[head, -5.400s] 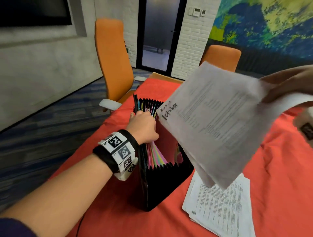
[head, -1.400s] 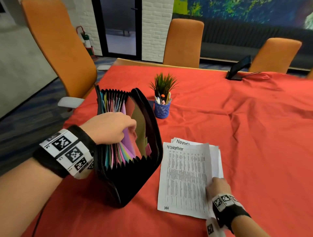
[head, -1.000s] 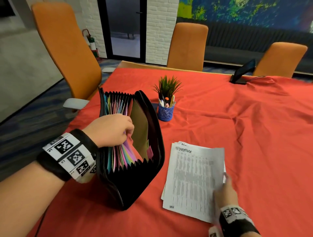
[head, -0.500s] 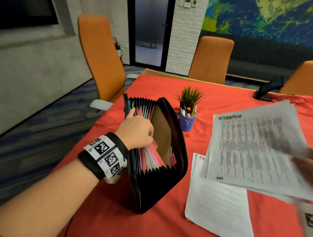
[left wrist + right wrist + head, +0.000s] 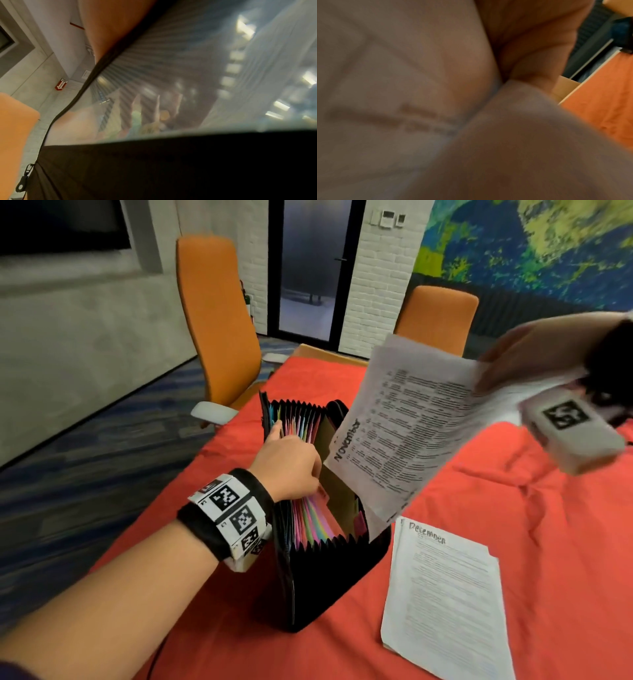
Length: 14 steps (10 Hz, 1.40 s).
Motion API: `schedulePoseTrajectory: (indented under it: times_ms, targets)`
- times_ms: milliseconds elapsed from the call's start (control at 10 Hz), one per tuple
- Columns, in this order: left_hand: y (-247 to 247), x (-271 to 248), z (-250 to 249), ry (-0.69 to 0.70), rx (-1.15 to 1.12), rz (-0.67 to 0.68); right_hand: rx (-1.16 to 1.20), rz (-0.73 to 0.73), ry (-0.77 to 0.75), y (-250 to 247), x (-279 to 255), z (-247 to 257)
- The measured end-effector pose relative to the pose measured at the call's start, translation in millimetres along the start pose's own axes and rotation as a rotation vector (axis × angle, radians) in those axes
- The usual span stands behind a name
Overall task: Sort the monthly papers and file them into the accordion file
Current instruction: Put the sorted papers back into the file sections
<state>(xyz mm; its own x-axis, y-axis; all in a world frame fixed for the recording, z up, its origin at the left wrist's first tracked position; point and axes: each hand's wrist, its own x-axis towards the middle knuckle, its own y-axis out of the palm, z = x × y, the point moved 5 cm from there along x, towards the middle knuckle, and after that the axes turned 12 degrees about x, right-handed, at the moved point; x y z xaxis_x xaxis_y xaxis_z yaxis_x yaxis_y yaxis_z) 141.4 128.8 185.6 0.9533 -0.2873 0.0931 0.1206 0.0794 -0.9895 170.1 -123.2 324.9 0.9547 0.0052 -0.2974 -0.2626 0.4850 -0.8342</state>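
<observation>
A black accordion file (image 5: 329, 577) stands open on the red tablecloth, its coloured dividers fanned. My left hand (image 5: 291, 467) reaches into it from the left, fingers curled over a bunch of dividers and holding a pocket open near the right-hand side. My right hand (image 5: 534, 354) grips a sheaf of papers headed "November" (image 5: 404, 422) up in the air, tilted, with its lower corner hanging over the file's right side. In the right wrist view the blurred papers (image 5: 402, 94) fill the frame beside my fingers (image 5: 530, 40). The left wrist view shows only the file's black wall (image 5: 171, 169).
A stack of papers headed "December" (image 5: 442, 594) lies flat on the tablecloth (image 5: 548, 542) to the right of the file. Two orange chairs (image 5: 215, 320) (image 5: 435, 316) stand at the table's left and far sides. The table's left edge runs close to the file.
My right hand has lifted the November papers off the table and swung them left over the file, uncovering the December stack. My left hand has stayed in the dividers.
</observation>
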Motion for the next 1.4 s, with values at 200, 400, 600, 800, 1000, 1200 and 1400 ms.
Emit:
schedulePoseTrajectory:
  times_ms: [200, 400, 600, 800, 1000, 1200, 1400]
  targets:
    - [2, -3, 4, 0.019, -0.015, -0.007, -0.304, -0.104, -0.120, 10, 60, 83]
    - [2, -5, 6, 0.049, -0.030, 0.005, -0.545, -0.220, -0.458, 49, 48, 119]
    - [2, -8, 8, 0.111, -0.047, 0.045, -0.574, -0.234, -0.535, 49, 38, 116]
    - [1, -4, -1, 0.184, -0.023, 0.102, -0.542, -0.237, -0.576, 41, 28, 125]
    - [1, 4, -7, 0.127, -0.005, 0.035, -0.441, -0.216, -0.511, 68, 28, 120]
    - [0, 5, -10, 0.074, -0.008, 0.045, -0.254, -0.026, -0.348, 140, 40, 68]
    - [-1, 1, -7, 0.070, -0.046, 0.035, -0.006, 0.204, -0.236, 157, 16, 40]
